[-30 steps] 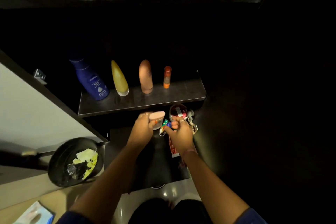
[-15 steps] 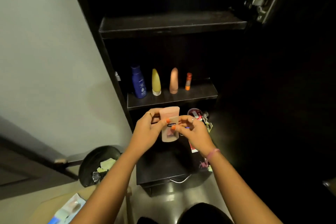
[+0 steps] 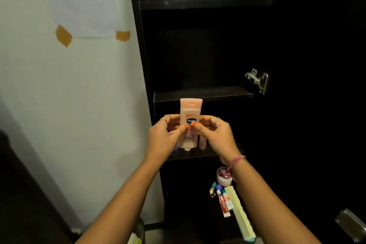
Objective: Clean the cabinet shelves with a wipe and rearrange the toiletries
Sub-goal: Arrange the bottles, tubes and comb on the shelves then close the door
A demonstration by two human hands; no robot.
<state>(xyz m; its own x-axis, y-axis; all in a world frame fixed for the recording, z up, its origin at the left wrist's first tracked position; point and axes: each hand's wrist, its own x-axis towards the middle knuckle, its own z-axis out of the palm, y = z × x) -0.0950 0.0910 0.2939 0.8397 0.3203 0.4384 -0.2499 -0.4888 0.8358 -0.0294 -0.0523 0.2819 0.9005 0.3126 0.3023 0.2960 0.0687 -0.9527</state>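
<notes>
Head view, one entry per item.

Lotion bottle (image 3: 189,123): pale pink, flat-sided, cap end up, blue oval label on the front. It is held upright in front of the dark cabinet (image 3: 198,55), level with the gap between two shelves, and touches no shelf.

Left hand (image 3: 166,134): fingers are curled round the bottle's left edge and the thumb is pressed on its front. A ring is worn on one finger.

Right hand (image 3: 215,134): fingers are curled round the bottle's right edge, the thumb on the front, its tip almost meeting the left thumb. A ring is worn, and a pink band (image 3: 236,161) sits at the wrist. The two hands are brought close together, both clamped on the bottle.

Middle shelf (image 3: 204,93): seen just behind the bottle's cap. Upper shelf (image 3: 206,3): higher, well apart from the hands.

Lower shelf (image 3: 190,154): partly hidden behind the hands; items on it cannot be told.

Hinge (image 3: 256,80): metal, at the cabinet's right side.

Bottom surface: a small white tub (image 3: 223,177), several small tubes (image 3: 222,200) and a long pale green box (image 3: 239,214) are laid close together.

Wall (image 3: 59,95): a paper sheet (image 3: 81,0) is fixed with brown tape (image 3: 63,34).
</notes>
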